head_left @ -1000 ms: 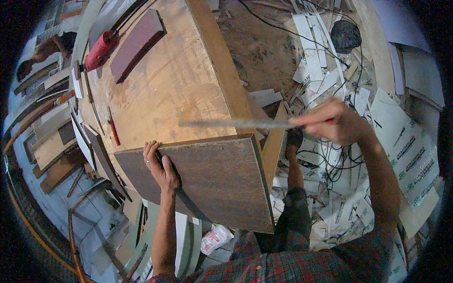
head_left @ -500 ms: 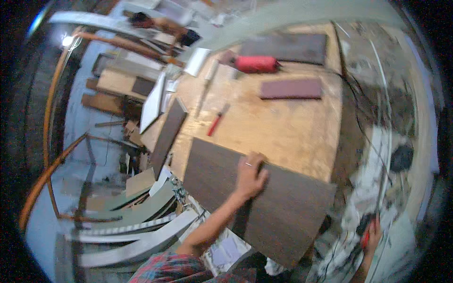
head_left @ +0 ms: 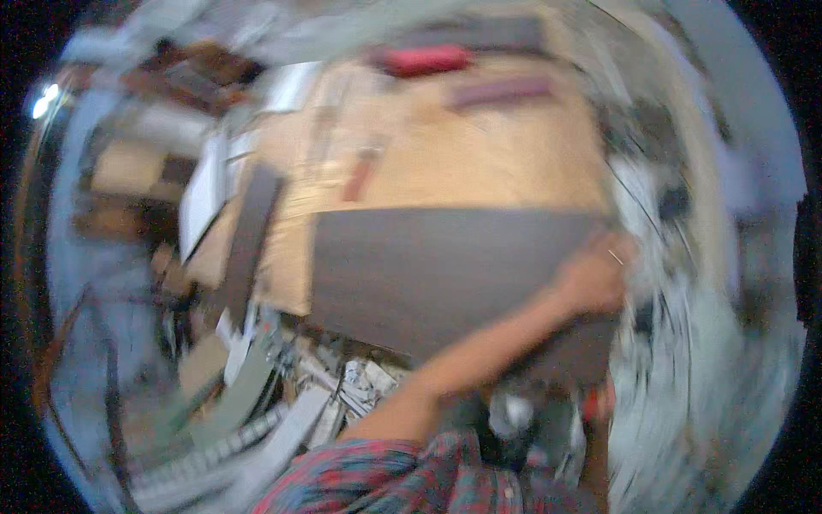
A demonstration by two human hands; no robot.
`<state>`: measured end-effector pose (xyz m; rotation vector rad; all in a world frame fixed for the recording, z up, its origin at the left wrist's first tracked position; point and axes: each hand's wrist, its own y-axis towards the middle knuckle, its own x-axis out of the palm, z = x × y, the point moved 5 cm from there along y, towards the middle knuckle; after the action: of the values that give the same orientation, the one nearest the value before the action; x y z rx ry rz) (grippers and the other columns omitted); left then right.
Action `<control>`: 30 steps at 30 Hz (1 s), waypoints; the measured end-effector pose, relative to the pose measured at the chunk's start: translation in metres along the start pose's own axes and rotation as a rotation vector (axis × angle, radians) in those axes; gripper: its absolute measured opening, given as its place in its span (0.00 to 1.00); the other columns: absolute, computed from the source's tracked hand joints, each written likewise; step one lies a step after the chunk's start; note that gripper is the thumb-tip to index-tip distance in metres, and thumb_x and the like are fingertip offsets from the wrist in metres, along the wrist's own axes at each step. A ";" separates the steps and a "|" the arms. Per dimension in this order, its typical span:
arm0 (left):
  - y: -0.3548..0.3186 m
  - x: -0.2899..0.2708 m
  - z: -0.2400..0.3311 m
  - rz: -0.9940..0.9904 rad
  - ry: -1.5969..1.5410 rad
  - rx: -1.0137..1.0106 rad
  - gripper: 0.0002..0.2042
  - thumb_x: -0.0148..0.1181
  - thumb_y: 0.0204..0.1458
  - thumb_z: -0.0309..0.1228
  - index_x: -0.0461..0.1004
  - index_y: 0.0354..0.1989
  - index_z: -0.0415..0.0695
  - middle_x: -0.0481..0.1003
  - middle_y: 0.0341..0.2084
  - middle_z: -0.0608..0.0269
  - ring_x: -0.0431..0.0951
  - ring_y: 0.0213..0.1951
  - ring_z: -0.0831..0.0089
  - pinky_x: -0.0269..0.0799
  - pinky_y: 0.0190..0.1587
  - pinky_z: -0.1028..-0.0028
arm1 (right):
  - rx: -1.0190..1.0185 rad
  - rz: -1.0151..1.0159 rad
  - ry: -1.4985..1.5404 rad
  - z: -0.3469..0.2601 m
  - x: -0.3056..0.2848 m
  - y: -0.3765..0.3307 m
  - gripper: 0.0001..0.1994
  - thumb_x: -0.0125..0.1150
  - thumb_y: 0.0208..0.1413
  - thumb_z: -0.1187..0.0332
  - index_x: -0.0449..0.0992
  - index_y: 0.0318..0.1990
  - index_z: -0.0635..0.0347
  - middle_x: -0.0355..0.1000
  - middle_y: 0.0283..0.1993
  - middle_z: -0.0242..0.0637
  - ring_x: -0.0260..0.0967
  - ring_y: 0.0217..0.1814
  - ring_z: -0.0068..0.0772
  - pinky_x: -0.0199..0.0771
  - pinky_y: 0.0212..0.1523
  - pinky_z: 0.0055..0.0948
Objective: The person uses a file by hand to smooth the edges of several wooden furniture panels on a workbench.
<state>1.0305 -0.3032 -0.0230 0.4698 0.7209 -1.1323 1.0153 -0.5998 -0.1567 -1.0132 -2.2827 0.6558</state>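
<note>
dark-brown rectangular wooden board (head_left: 428, 265): long axis left-right, mostly leftward | left hand (head_left: 598, 272): touching it, grip unclear | right hand (head_left: 605, 401): lower, clenching blurred red handle (head_left: 591, 404)

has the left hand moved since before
Yes, to the right: against the wooden worktable, the left hand is now by the right edge, at the right end of the dark board.

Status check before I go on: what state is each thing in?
Dark board: lying on the wooden table
Left hand: at the board's right end, grip unclear
Right hand: closed around a red handle
Red tool: lying on its side
Lamp: lit
</note>
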 end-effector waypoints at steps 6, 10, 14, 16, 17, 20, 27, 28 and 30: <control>-0.145 0.009 0.016 -0.240 0.390 0.303 0.32 0.51 0.60 0.50 0.56 0.72 0.54 0.51 0.73 0.58 0.49 0.73 0.57 0.41 0.72 0.48 | 0.134 0.512 0.110 0.081 -0.002 -0.099 0.25 0.50 0.67 0.60 0.62 0.68 0.59 0.74 0.29 0.35 0.63 0.16 0.26 0.64 0.15 0.27; -0.216 0.017 0.025 -0.315 0.456 0.350 0.31 0.51 0.60 0.49 0.58 0.71 0.54 0.53 0.72 0.59 0.50 0.73 0.58 0.45 0.71 0.48 | 0.121 0.570 0.177 0.117 0.004 -0.160 0.26 0.49 0.68 0.61 0.57 0.71 0.56 0.72 0.30 0.35 0.64 0.18 0.24 0.65 0.17 0.26; -0.238 0.032 0.038 -0.373 0.312 0.390 0.35 0.56 0.59 0.47 0.55 0.72 0.45 0.51 0.73 0.56 0.48 0.73 0.55 0.42 0.72 0.50 | 0.027 0.682 0.204 0.161 -0.009 -0.201 0.24 0.54 0.66 0.63 0.63 0.69 0.51 0.73 0.30 0.34 0.63 0.15 0.22 0.63 0.13 0.24; -0.225 0.033 0.047 -0.394 0.293 0.437 0.37 0.57 0.58 0.46 0.52 0.72 0.43 0.51 0.72 0.55 0.49 0.73 0.55 0.43 0.73 0.52 | -0.084 0.665 0.164 0.175 -0.007 -0.217 0.24 0.54 0.67 0.63 0.63 0.69 0.51 0.73 0.31 0.33 0.62 0.15 0.20 0.63 0.13 0.24; -0.213 0.034 0.049 -0.376 0.288 0.437 0.37 0.58 0.58 0.45 0.52 0.72 0.43 0.51 0.72 0.55 0.49 0.73 0.55 0.43 0.73 0.52 | -0.001 0.707 0.174 0.166 0.002 -0.225 0.24 0.52 0.67 0.66 0.61 0.70 0.50 0.73 0.32 0.31 0.61 0.15 0.18 0.61 0.13 0.22; -0.177 0.043 0.062 -0.244 0.281 0.443 0.36 0.59 0.57 0.42 0.53 0.72 0.44 0.53 0.72 0.54 0.50 0.72 0.55 0.44 0.72 0.52 | -0.048 0.653 0.089 0.157 0.009 -0.239 0.25 0.51 0.68 0.68 0.60 0.71 0.49 0.73 0.32 0.31 0.60 0.16 0.17 0.60 0.13 0.20; -0.153 0.075 0.069 -0.030 0.494 0.473 0.36 0.59 0.49 0.27 0.58 0.70 0.52 0.58 0.68 0.58 0.56 0.70 0.58 0.52 0.70 0.54 | -0.191 0.614 -0.098 0.144 -0.017 -0.248 0.26 0.51 0.67 0.71 0.59 0.72 0.50 0.78 0.42 0.35 0.63 0.20 0.15 0.65 0.18 0.19; -0.154 0.075 0.069 -0.005 0.487 0.471 0.35 0.59 0.49 0.26 0.58 0.70 0.52 0.59 0.68 0.59 0.57 0.70 0.58 0.52 0.69 0.53 | -0.197 0.589 -0.131 0.130 -0.017 -0.250 0.26 0.51 0.67 0.71 0.59 0.72 0.50 0.78 0.43 0.35 0.64 0.21 0.15 0.66 0.20 0.19; -0.156 0.077 0.070 -0.012 0.487 0.465 0.35 0.59 0.48 0.26 0.59 0.69 0.52 0.59 0.69 0.60 0.57 0.70 0.59 0.53 0.69 0.54 | -0.217 0.538 -0.201 0.098 -0.016 -0.250 0.26 0.50 0.67 0.71 0.59 0.72 0.52 0.77 0.44 0.35 0.64 0.22 0.15 0.68 0.22 0.19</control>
<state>0.9238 -0.4571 -0.0276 1.1637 0.8771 -1.2106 0.8335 -0.7817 -0.0767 -1.7699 -2.2920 0.7570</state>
